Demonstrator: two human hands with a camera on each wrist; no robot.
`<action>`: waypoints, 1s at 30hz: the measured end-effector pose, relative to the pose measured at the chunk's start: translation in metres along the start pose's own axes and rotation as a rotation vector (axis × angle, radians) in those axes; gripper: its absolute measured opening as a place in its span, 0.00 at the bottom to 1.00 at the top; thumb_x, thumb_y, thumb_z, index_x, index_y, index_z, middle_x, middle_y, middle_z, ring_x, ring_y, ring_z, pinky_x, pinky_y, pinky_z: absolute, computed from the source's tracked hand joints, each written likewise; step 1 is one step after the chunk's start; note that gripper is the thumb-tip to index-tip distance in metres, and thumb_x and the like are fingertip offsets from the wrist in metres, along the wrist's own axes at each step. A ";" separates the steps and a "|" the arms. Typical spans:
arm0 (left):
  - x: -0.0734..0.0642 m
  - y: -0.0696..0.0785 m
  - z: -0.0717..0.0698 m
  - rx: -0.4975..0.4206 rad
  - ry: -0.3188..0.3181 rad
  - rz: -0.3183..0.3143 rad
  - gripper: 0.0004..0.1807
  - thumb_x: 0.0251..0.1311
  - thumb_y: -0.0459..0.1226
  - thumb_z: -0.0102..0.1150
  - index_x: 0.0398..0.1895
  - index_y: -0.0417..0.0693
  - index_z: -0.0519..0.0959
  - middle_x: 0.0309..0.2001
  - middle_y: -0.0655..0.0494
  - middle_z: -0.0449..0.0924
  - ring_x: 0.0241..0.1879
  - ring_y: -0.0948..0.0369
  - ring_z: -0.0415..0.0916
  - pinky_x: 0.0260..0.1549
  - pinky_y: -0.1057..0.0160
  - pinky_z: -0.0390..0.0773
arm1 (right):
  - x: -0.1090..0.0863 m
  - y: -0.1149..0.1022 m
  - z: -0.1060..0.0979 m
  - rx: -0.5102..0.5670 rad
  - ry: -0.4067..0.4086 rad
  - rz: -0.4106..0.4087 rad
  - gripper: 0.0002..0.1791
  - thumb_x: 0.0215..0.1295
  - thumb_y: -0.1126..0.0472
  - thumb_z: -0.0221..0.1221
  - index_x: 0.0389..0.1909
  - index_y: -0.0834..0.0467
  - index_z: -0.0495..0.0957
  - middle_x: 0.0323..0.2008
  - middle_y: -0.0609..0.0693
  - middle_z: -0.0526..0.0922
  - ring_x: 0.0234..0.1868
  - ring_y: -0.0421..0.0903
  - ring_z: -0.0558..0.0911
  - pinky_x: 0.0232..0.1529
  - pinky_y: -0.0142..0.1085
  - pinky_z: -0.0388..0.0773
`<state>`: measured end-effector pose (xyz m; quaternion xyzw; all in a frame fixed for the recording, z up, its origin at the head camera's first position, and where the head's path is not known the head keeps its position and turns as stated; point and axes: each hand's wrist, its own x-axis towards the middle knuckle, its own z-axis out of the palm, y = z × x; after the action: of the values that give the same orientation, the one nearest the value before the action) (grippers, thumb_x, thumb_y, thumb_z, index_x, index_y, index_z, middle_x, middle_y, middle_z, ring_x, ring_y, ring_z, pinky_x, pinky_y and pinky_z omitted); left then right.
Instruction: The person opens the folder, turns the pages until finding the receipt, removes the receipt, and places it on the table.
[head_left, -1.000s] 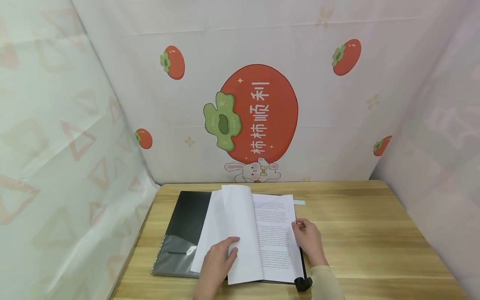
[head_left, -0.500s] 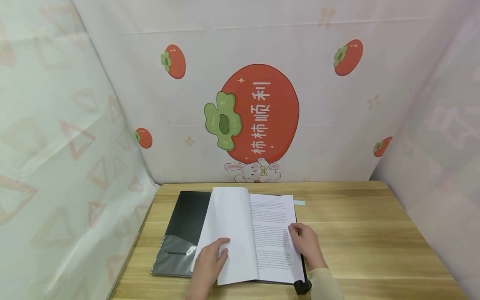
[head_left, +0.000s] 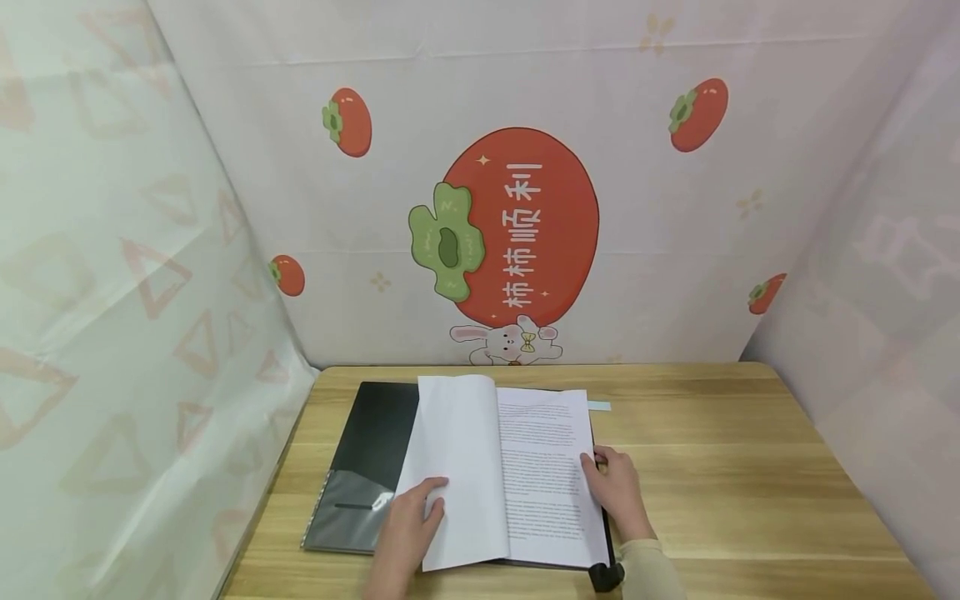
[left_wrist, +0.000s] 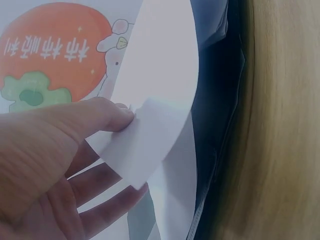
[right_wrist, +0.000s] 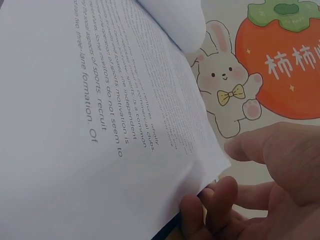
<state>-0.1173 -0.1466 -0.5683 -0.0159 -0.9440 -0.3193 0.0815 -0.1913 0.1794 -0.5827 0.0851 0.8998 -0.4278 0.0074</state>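
Observation:
An opened black folder point(head_left: 378, 429) lies on the wooden table, with white sheets over its middle. My left hand point(head_left: 408, 525) pinches the left edge of a turned blank sheet point(head_left: 461, 475); in the left wrist view its thumb point(left_wrist: 120, 117) lies on the paper, with other fingers behind it. On the right lies a page of printed text point(head_left: 543, 483). My right hand point(head_left: 618, 492) is at that page's right edge, thumb and fingers apart. In the right wrist view the paper's edge reaches between the thumb and loosely bent fingers point(right_wrist: 192, 212).
A pale blue tab point(head_left: 599, 406) sticks out past the folder's upper right. A black strap end point(head_left: 606, 575) hangs by the right sleeve point(head_left: 651, 571). Bare wooden tabletop point(head_left: 735, 467) extends to the right. A persimmon-printed backdrop point(head_left: 645, 250) stands behind.
My left hand has drawn the turned blank sheet leftward and down over the sheets beneath. My right hand stays near the page edge; its thumb and index finger have spread apart.

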 end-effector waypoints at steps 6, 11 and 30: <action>0.000 -0.006 -0.003 0.004 0.017 -0.008 0.15 0.61 0.29 0.70 0.50 0.48 0.88 0.45 0.45 0.90 0.37 0.55 0.84 0.36 0.51 0.83 | -0.001 0.004 -0.001 0.010 0.003 0.008 0.27 0.77 0.59 0.56 0.64 0.79 0.73 0.56 0.73 0.78 0.59 0.68 0.77 0.63 0.62 0.72; -0.001 -0.012 -0.005 -0.002 0.047 -0.029 0.14 0.61 0.29 0.70 0.50 0.48 0.88 0.47 0.43 0.90 0.48 0.44 0.88 0.44 0.44 0.85 | -0.002 0.000 -0.003 -0.001 -0.003 -0.002 0.28 0.77 0.58 0.56 0.65 0.79 0.73 0.57 0.74 0.79 0.61 0.69 0.78 0.64 0.62 0.73; 0.002 -0.035 -0.009 0.025 0.001 -0.124 0.16 0.65 0.30 0.68 0.55 0.45 0.87 0.53 0.39 0.87 0.55 0.39 0.85 0.51 0.39 0.83 | -0.006 -0.007 -0.006 0.054 -0.022 0.021 0.27 0.79 0.58 0.56 0.68 0.73 0.71 0.61 0.74 0.78 0.63 0.69 0.77 0.64 0.62 0.74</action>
<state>-0.1211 -0.1800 -0.5824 0.0439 -0.9471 -0.3120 0.0620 -0.1862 0.1787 -0.5730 0.0897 0.8870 -0.4526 0.0195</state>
